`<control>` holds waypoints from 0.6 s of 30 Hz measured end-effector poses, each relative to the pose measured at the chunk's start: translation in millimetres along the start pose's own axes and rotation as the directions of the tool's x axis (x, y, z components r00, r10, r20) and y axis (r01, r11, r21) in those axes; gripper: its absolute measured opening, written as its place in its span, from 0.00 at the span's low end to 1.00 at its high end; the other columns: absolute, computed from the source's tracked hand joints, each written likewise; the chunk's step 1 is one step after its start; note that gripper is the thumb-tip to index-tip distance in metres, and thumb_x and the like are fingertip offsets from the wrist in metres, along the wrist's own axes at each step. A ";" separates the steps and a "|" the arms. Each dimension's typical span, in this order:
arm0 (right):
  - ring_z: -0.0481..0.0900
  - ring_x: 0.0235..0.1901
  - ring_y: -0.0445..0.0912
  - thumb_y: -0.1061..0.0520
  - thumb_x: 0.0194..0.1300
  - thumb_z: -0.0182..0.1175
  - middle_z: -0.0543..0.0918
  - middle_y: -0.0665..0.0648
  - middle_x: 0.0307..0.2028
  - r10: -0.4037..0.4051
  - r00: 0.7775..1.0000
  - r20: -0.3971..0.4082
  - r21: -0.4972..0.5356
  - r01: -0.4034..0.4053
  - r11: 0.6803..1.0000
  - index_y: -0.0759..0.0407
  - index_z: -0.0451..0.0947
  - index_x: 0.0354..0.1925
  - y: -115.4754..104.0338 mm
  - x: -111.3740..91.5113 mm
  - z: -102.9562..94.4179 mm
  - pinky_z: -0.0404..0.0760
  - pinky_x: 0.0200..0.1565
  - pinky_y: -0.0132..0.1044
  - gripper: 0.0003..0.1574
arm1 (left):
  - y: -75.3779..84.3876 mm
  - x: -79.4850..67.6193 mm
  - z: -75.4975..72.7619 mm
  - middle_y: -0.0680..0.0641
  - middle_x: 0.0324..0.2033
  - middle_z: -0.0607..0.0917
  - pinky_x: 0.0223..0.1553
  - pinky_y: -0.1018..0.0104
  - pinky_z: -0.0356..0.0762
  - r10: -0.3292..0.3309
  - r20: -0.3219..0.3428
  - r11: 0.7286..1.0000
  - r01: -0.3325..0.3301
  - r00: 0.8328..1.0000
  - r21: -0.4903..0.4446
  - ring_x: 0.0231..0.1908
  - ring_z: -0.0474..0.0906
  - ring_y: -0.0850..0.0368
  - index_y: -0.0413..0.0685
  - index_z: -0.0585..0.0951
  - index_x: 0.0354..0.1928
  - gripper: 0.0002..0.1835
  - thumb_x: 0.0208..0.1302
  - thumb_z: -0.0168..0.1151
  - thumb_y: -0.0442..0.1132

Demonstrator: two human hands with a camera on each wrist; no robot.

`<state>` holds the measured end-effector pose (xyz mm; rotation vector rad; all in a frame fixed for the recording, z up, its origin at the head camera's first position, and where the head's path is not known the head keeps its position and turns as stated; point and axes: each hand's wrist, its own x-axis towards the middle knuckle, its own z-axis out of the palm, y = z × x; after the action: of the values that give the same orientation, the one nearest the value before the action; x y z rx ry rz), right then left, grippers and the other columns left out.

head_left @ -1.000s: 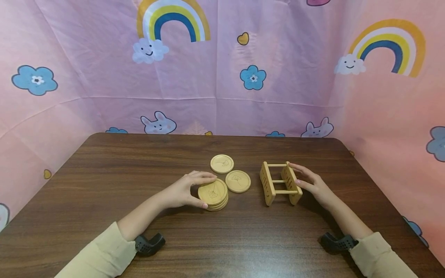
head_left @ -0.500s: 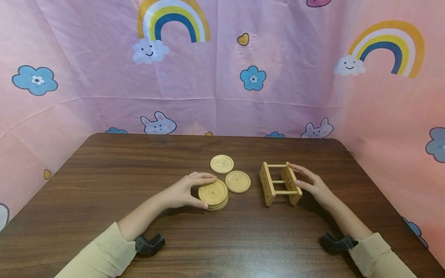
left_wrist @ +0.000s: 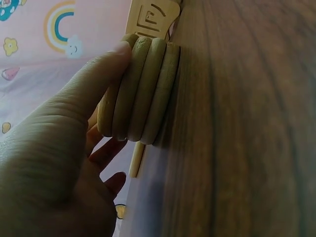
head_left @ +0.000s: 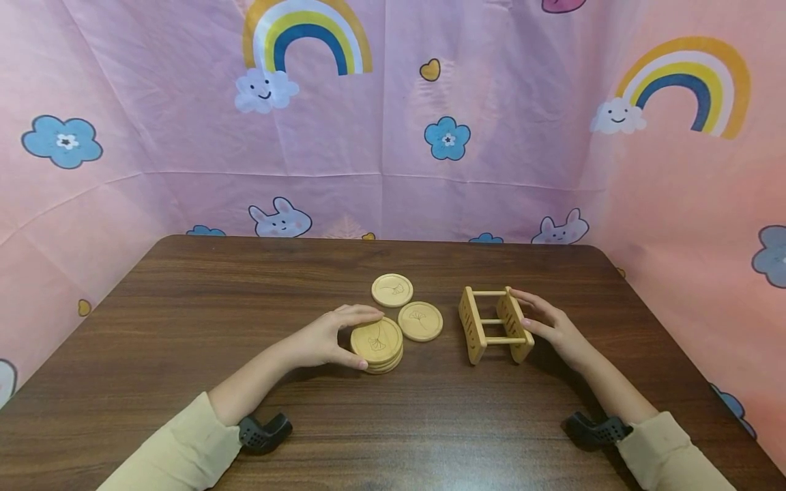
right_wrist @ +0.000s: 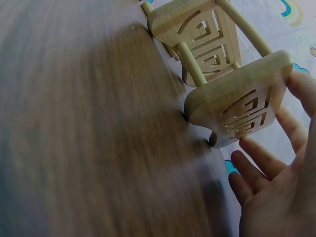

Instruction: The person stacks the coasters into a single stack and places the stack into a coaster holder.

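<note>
Left hand (head_left: 322,337) pinches the coaster stack (head_left: 377,343) near its top, on the desk (head_left: 393,423); right hand (head_left: 559,332), fingers loosely spread, touches the rack (head_left: 492,320). Judged step: securing grip. Next move likely calls for a level lift.

I note wooden rack (head_left: 474,337) upright, cutout panels (right_wrist: 232,86) joined by dowels (right_wrist: 191,64); four-coaster stack (head_left: 377,341), leaf-engraved top, lying flat left of rack.
</note>
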<state>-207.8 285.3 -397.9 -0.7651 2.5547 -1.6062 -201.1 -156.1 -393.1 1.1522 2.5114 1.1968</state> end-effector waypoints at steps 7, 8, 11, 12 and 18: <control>0.64 0.61 0.53 0.62 0.70 0.50 0.64 0.63 0.66 -0.002 1.000 -0.002 -0.007 0.002 1.000 0.59 0.60 0.71 0.3 0.8 0.6 0.68 0.54 0.44 0.32 | -4.8 1.0 0.0 0.50 0.65 0.69 0.62 0.45 0.56 -0.009 0.010 1.000 0.009 1.000 -0.010 0.65 0.60 0.50 0.48 0.71 0.66 0.44 0.46 0.77 0.51; 0.65 0.61 0.52 0.63 0.70 0.50 0.64 0.64 0.66 -0.005 1.000 -0.002 -0.007 0.005 1.000 0.59 0.60 0.70 0.6 0.9 0.5 0.68 0.54 0.43 0.32 | -5.3 1.2 -0.2 0.49 0.65 0.69 0.62 0.44 0.56 -0.007 0.008 1.000 0.008 1.000 -0.015 0.65 0.60 0.49 0.48 0.71 0.66 0.44 0.45 0.77 0.50; 0.65 0.61 0.50 0.63 0.70 0.50 0.64 0.65 0.66 -0.018 1.000 -0.001 0.000 0.018 1.000 0.60 0.60 0.70 1.5 1.1 0.4 0.69 0.53 0.37 0.32 | -6.8 2.7 -1.2 0.48 0.65 0.69 0.62 0.43 0.54 0.005 -0.005 1.000 -0.005 1.000 -0.016 0.65 0.59 0.48 0.46 0.71 0.66 0.44 0.45 0.77 0.50; 0.65 0.61 0.50 0.64 0.70 0.50 0.64 0.65 0.66 -0.019 1.000 -0.001 0.007 0.019 1.000 0.61 0.60 0.70 1.9 0.9 0.3 0.68 0.53 0.35 0.32 | -7.3 3.4 -1.5 0.48 0.65 0.69 0.63 0.43 0.53 0.007 -0.011 1.000 -0.008 1.000 -0.012 0.65 0.59 0.48 0.46 0.71 0.66 0.44 0.45 0.77 0.50; 0.65 0.61 0.48 0.64 0.70 0.50 0.63 0.66 0.66 -0.031 1.000 0.000 0.017 0.031 0.999 0.61 0.60 0.70 3.0 1.0 -0.3 0.69 0.53 0.32 0.32 | -8.8 5.8 -6.8 0.48 0.64 0.70 0.63 0.43 0.54 -0.003 -0.034 1.000 0.003 0.999 0.003 0.65 0.59 0.47 0.46 0.72 0.65 0.40 0.49 0.75 0.49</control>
<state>-209.9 286.2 -400.0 -0.8071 2.5383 -1.6332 -213.1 -159.7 -393.6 1.1380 2.5391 1.2224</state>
